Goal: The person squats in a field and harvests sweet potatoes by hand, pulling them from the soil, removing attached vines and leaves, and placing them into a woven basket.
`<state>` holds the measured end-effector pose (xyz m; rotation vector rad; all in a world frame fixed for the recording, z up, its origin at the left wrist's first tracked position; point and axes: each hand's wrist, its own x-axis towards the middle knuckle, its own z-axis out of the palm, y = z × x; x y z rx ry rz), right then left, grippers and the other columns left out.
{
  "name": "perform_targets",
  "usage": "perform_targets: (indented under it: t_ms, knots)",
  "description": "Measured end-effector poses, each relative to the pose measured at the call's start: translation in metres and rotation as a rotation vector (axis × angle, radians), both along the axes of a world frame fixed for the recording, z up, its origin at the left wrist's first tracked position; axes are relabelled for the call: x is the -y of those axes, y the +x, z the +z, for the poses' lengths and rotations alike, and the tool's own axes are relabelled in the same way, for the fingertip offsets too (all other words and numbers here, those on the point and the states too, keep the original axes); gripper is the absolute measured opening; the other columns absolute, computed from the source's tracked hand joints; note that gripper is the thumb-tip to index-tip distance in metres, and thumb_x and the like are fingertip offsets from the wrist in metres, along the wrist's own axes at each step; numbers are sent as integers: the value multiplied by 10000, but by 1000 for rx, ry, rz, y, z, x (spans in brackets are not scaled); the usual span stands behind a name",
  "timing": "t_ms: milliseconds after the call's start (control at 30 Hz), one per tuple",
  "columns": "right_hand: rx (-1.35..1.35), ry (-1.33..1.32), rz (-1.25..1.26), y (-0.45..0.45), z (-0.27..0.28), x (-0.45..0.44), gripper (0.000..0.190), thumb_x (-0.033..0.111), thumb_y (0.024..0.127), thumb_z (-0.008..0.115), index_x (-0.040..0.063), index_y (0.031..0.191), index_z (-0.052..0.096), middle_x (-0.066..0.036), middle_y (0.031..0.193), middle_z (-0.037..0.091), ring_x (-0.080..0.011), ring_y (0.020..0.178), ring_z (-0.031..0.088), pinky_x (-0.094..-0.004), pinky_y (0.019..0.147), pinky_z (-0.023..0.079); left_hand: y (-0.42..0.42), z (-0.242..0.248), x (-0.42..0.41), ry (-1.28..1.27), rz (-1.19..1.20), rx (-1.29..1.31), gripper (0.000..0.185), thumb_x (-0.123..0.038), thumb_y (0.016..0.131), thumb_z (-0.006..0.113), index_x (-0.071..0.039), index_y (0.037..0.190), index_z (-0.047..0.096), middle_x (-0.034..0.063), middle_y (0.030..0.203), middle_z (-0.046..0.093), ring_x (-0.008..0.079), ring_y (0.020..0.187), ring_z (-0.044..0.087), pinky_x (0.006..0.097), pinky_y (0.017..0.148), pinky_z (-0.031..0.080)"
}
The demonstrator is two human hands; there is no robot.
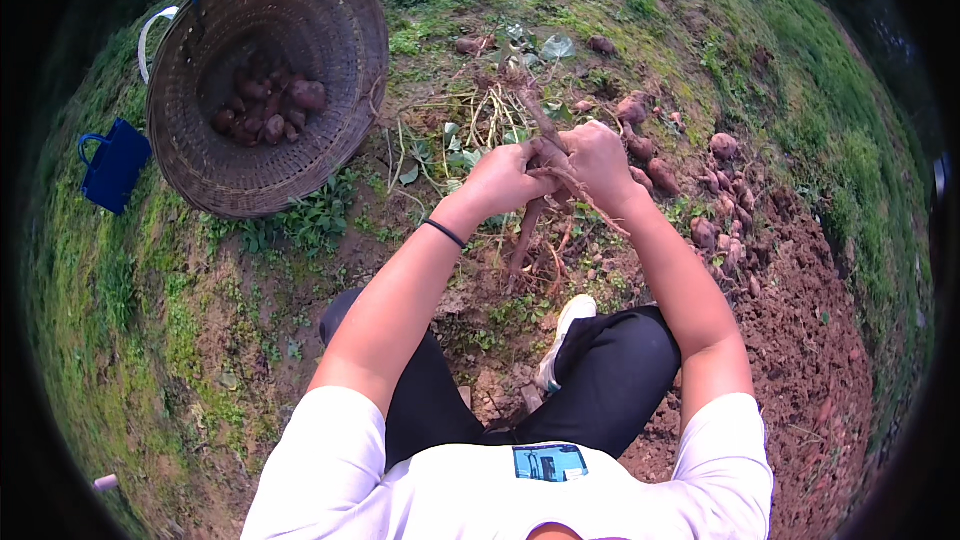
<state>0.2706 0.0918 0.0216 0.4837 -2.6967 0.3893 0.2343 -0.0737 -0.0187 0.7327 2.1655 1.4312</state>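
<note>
Both hands are closed around a clump of long, thin sweet potato roots [538, 111], held above the ground in front of my knees. My left hand [501, 178] grips it from the left, and my right hand [598, 159] grips close beside it on the right. One root rises above the hands towards cut stems, while others hang below with fine rootlets. The fingertips are mostly hidden behind the knuckles and roots. Green vine stems and leaves [466, 156] lie just beyond my left hand.
A large woven basket [330, 30] on the left holds several sweet potatoes [276, 109]. Beside it is a blue bag [116, 166]. More sweet potatoes [663, 176] lie past my right hand, with a heap of smaller ones [726, 202] further right. Loose brown soil [799, 360] spreads at the right.
</note>
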Motion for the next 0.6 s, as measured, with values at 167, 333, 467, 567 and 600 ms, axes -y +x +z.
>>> perform_targets:
  t_ms: [167,333,467,567,600]
  knots:
    - [240,-389,85,3,-12,-14,453,405,956,518,51,701,642,-101,597,562,-228,575,552,-344,546,416,-2,-16,2,24,-134,-150,451,-319,743,733,-102,1122,621,136,884,675,291,855,666,370,770,520]
    - [401,-853,15,4,-1,-13,555,425,1002,460,-7,654,492,-32,590,375,-96,587,318,-310,497,301,1,-2,4,383,-148,-116,336,4,808,677,-23,1124,569,20,930,648,98,841,592,298,759,500]
    - [117,-391,-283,-12,1,-36,571,466,998,417,-15,742,589,-121,618,542,-270,604,530,-405,585,413,-7,-3,-1,568,121,372,314,-215,893,683,-59,1130,549,14,924,631,87,778,576,255,705,474]
    - [-76,-98,-537,-8,-8,-55,568,537,943,454,-7,946,615,-208,976,613,-395,934,595,-477,789,466,-15,-1,6,733,153,636,346,-389,957,553,-78,1108,559,48,969,664,84,737,587,227,624,463]
    - [-14,-166,-469,-7,-5,-45,579,554,918,488,-10,965,611,-197,986,612,-384,942,596,-469,790,472,-20,-5,11,698,127,608,361,-395,965,534,-73,1124,574,77,993,670,92,728,600,210,574,464]
